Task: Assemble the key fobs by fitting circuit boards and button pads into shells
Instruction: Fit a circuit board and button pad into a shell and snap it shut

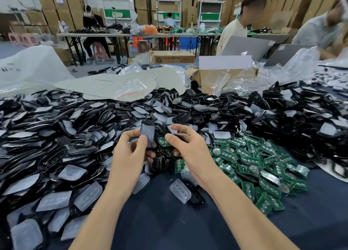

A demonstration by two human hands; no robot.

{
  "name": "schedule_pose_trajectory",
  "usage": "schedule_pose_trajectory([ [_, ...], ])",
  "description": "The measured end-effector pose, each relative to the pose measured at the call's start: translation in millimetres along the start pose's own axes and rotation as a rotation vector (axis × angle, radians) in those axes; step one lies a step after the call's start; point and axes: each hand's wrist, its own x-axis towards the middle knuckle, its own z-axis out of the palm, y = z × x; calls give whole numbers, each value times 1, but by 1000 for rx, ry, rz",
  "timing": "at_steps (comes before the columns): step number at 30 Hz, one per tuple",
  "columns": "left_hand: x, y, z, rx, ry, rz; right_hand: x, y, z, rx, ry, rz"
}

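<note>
Over table: left fingers grip shell; right fingers pinch circuit board; cardboard box beyond holds plastic bags.

Green circuit boards — glossy black shells — navy tablecloth.

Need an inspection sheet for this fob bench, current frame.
surface: table under dark blue cloth.
job's things: black shells heaped left and across; green circuit boards heaped right; translucent button pads scattered.
clutter: plastic bags, cardboard box behind the heaps.
grips: left hand holds a padded shell; right hand pinches a single board.
cables: nothing seen.
surroundings: stacked cartons, laptops, workers at tables.
</note>
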Motion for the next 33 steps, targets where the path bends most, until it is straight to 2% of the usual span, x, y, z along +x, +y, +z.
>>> schedule_pose_trajectory([
  [8, -3, 3, 3, -36, -53, -1, 12, -1, -7, 638, 217, 117],
  [12, -2, 1, 4, -44, -63, -6, 8, -12, -21, 1000, 159, 165],
  [14, -2, 0, 4, -49, -61, -10, 6, -17, -24, 1088, 128, 186],
  [18, -1, -2, 3, -60, -67, -14, 3, -19, -21, 1099, 67, 211],
  [24, -1, -2, 3, -98, -57, -24, 3, -12, -17, 942, 22, 247],
  [33, -6, -2, 5, -142, -167, 12, 4, -10, -17, 905, 30, 151],
])
